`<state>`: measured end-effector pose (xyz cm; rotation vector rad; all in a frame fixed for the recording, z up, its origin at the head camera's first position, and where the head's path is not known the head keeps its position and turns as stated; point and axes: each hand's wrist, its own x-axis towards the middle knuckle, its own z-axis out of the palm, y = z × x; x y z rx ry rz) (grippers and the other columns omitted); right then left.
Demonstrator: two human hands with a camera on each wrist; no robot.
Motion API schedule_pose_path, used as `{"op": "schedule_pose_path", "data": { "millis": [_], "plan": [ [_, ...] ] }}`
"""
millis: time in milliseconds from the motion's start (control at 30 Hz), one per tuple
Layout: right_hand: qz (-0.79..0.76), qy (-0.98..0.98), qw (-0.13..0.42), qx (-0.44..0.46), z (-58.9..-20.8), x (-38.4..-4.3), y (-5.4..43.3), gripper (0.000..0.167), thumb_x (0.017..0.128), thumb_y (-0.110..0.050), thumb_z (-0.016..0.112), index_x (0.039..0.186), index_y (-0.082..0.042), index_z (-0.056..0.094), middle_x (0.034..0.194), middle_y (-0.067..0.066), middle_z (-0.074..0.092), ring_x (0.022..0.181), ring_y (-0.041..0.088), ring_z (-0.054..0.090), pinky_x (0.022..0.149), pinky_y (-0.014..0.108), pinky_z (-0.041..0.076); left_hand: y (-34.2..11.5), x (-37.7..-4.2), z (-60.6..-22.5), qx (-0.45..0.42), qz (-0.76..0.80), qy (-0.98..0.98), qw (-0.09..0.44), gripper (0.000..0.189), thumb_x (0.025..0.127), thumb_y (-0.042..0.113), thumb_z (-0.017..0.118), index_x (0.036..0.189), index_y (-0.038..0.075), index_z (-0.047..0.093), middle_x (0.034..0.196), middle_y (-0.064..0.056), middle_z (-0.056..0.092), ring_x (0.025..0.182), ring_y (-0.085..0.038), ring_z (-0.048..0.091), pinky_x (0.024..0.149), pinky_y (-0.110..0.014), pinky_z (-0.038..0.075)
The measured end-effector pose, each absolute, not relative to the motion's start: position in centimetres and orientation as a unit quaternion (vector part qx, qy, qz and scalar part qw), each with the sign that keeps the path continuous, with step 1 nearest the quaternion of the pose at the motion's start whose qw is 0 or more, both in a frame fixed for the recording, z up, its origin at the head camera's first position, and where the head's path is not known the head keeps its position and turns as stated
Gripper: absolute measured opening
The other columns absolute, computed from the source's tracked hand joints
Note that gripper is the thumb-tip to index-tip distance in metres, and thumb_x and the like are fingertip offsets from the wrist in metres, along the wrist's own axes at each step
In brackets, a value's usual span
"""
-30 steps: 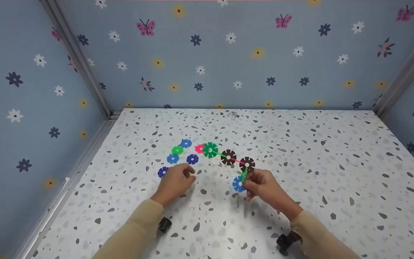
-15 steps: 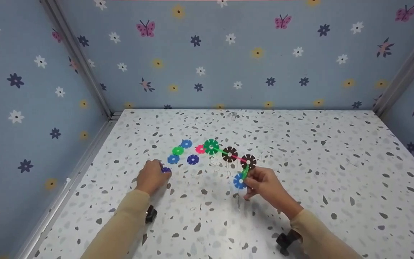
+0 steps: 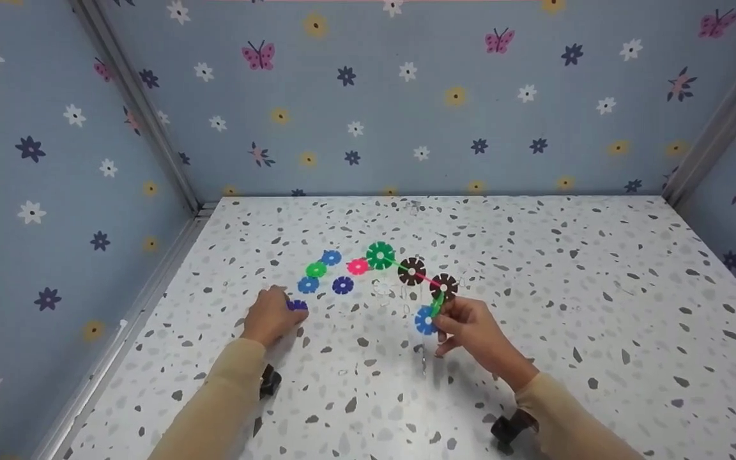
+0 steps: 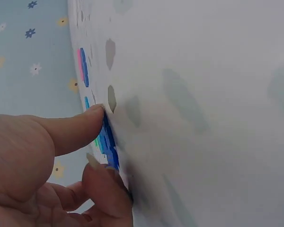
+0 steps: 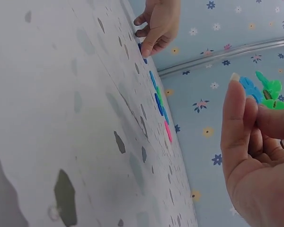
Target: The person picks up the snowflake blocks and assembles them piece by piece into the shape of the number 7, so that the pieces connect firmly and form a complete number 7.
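Observation:
My left hand (image 3: 269,316) is low over the speckled table at the left, its thumb and fingers pinching a dark blue notched building disc (image 3: 298,305) by the edge. In the left wrist view, the thumb lies along that disc (image 4: 109,135). My right hand (image 3: 470,329) holds a chain of interlocked discs up in the air, gripping a green disc (image 3: 437,303) seen edge-on. From there a light blue disc (image 3: 423,326) sticks out toward the left. Upward along the chain come two dark brown discs (image 3: 443,279) and a dark green disc (image 3: 380,246) at its far end.
Loose discs lie left of centre: pink (image 3: 355,267), dark blue (image 3: 337,285), green (image 3: 311,270) and two light blue ones (image 3: 328,255). Flower-patterned panels (image 3: 406,115) wall the table (image 3: 566,306) at the back and both sides.
My left hand has moved left and down onto the outermost dark blue disc, which it now pinches. The right hand stays nearly in place, while the chain's far end has risen slightly.

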<state>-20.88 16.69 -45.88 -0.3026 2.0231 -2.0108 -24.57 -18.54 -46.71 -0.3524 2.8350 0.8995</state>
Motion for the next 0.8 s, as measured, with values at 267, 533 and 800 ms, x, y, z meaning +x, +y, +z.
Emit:
{"op": "schedule_pose_path", "data": {
  "millis": [267, 533, 800],
  "plan": [
    [-0.698, 0.694, 0.143, -0.104, -45.6, -20.9, 16.6, 0.01, 0.095, 0.002, 0.059, 0.103, 0.007, 0.059, 0.088, 0.015, 0.066, 0.074, 0.02, 0.061, 0.064, 0.039, 0.059, -16.9, -24.1, -46.8, -0.079, 0.355, 0.929, 0.066, 0.043, 0.086, 0.016, 0.076, 0.12, 0.004, 0.053, 0.104, -0.012, 0.059, 0.086, -0.025, 0.057, 0.072, -0.037, 0.049],
    [-0.699, 0.695, 0.132, -0.106, -45.4, -21.0, 16.3, 0.009, 0.095, 0.001, 0.059, 0.102, 0.007, 0.061, 0.086, 0.012, 0.065, 0.074, 0.018, 0.061, 0.059, 0.03, 0.057, -12.4, -22.4, -45.8, -0.01, 0.504, 0.859, 0.087, 0.038, 0.091, 0.01, 0.07, 0.127, 0.006, 0.06, 0.093, -0.01, 0.06, 0.069, -0.021, 0.062, 0.052, -0.029, 0.053],
    [-0.707, 0.692, 0.113, -0.098, -45.1, -21.3, 16.1, 0.012, 0.095, -0.001, 0.06, 0.104, 0.007, 0.061, 0.086, 0.011, 0.065, 0.071, 0.017, 0.059, 0.055, 0.027, 0.055, -8.3, -20.6, -45.2, 0.008, 0.603, 0.785, 0.145, 0.032, 0.096, 0.016, 0.067, 0.124, 0.001, 0.06, 0.091, -0.008, 0.069, 0.068, -0.018, 0.063, 0.051, -0.025, 0.051]
  ]
}}
